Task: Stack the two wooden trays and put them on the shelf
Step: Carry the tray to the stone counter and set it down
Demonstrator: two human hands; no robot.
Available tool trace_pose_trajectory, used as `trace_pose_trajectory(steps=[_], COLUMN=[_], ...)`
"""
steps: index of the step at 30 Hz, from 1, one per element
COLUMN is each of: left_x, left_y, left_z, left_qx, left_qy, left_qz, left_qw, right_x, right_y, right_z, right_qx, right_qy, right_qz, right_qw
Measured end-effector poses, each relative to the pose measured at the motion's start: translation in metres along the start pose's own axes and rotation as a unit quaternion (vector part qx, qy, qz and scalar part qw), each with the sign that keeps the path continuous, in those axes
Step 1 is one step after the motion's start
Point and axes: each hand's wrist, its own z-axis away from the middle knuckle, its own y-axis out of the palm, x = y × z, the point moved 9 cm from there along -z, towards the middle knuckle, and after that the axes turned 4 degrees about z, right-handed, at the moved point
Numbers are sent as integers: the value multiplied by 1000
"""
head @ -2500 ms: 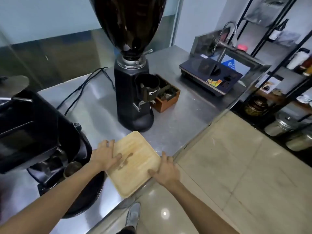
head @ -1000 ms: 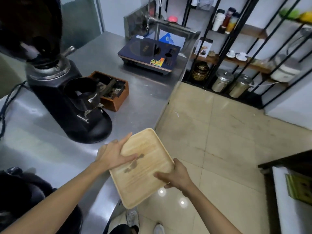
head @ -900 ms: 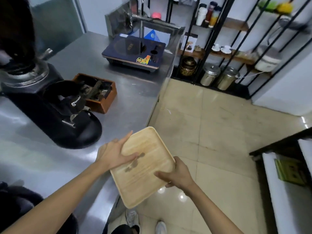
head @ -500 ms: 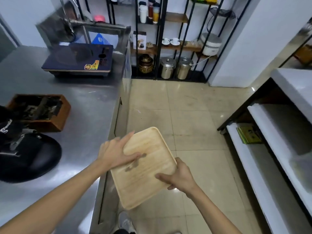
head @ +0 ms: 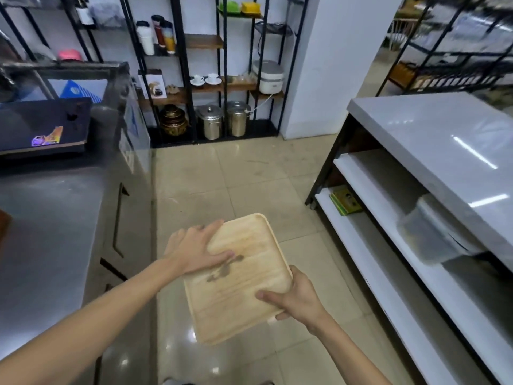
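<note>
I hold the stacked wooden trays (head: 238,276) in the air above the tiled floor, between the steel counter and the shelf unit. Only the top tray's pale face with a dark stain shows; the one beneath is hidden. My left hand (head: 194,250) grips the trays' left edge, thumb lying on top. My right hand (head: 294,300) holds the near right corner, thumb on top and fingers underneath. The white shelf unit (head: 388,237) stands to the right, with two open white shelves under a grey top.
A steel counter (head: 47,223) runs along the left with an induction cooker (head: 41,123) on it. A black metal rack (head: 222,87) with pots, cups and bottles stands at the back. A green box (head: 345,201) and a clear container (head: 427,234) lie on the white shelves.
My view has swung right, away from the counter and grinder toward the white shelf unit. The trays have left the counter and travel with both hands, grip unchanged.
</note>
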Motion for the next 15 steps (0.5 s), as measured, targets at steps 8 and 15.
trace_pose_trajectory(steps=[8, 15], left_x=[-114, -206], left_y=[26, 47], left_z=[-50, -97], left_qx=[-1, 0], left_qy=[59, 119], left_qz=[-36, -36], left_qw=[998, 992], right_x=[-39, -67], right_y=[-103, -184], right_z=[1, 1], right_qx=[-35, -79], right_qy=[10, 16], right_qz=[-34, -57], right_qw=[999, 995])
